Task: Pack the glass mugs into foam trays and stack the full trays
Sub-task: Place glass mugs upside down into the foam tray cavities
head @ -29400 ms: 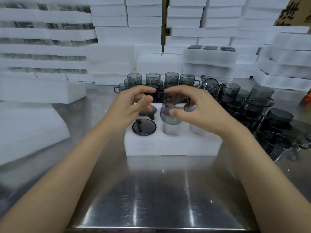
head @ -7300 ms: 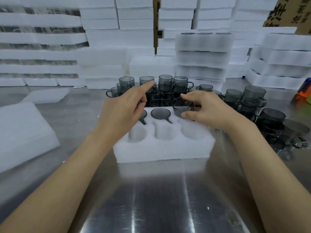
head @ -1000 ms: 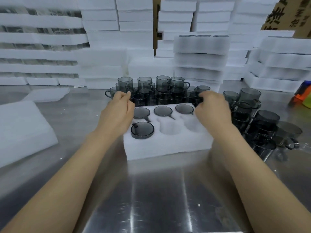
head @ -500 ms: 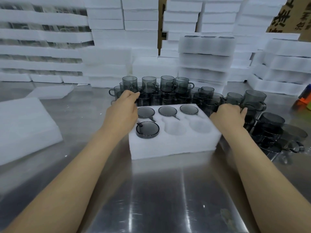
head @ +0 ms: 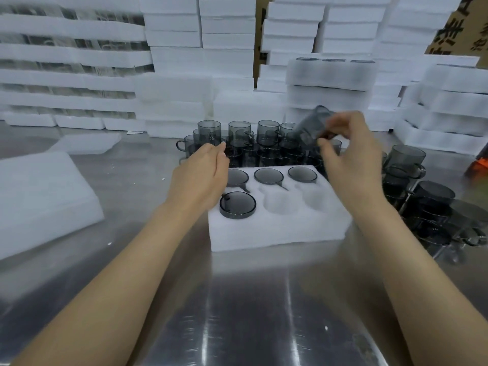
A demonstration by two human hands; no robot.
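Pinching a tilted mug (head: 313, 122) in the grip of the right hand (head: 351, 157), hovering the left hand (head: 203, 175) loose, filling a foam tray (head: 277, 233): four pockets done, two waiting, then stacking.

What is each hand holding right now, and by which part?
The right hand pinches a tilted glass mug at its near edge; blur hides whether that is rim or handle. The left hand holds nothing.
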